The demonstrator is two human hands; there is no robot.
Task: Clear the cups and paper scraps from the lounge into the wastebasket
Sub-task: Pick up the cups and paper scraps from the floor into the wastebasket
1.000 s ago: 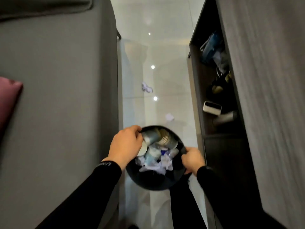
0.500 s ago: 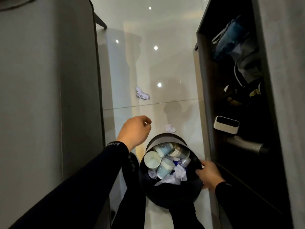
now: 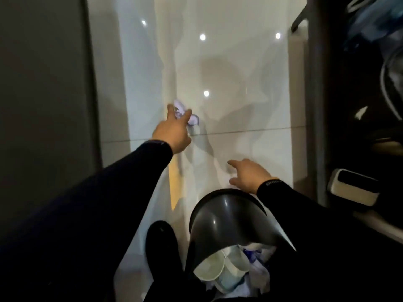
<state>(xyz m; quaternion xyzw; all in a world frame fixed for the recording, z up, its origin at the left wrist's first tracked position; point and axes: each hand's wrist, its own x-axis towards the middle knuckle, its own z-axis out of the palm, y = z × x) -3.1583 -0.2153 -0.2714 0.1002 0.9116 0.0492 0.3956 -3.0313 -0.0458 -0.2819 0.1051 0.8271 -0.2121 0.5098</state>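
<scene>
The left arm (image 3: 109, 182), in a dark sleeve, stretches far forward. Its left grip (image 3: 174, 131) is palm down, thumb and fingers spread and nearly straight. The right arm (image 3: 305, 210) reaches less far. The right grip (image 3: 248, 175) hovers palm down, fingers loosely extended toward the left.

Both hands leave the wastebasket (image 3: 226, 219) for the floor.
The left hand (image 3: 174, 131) now reaches to the basket's 11 o'clock, thumb and fingers spread about a crumpled paper scrap (image 3: 193, 119); the right hand (image 3: 248, 176) is off the rim, stretched open at 12 o'clock.
</scene>
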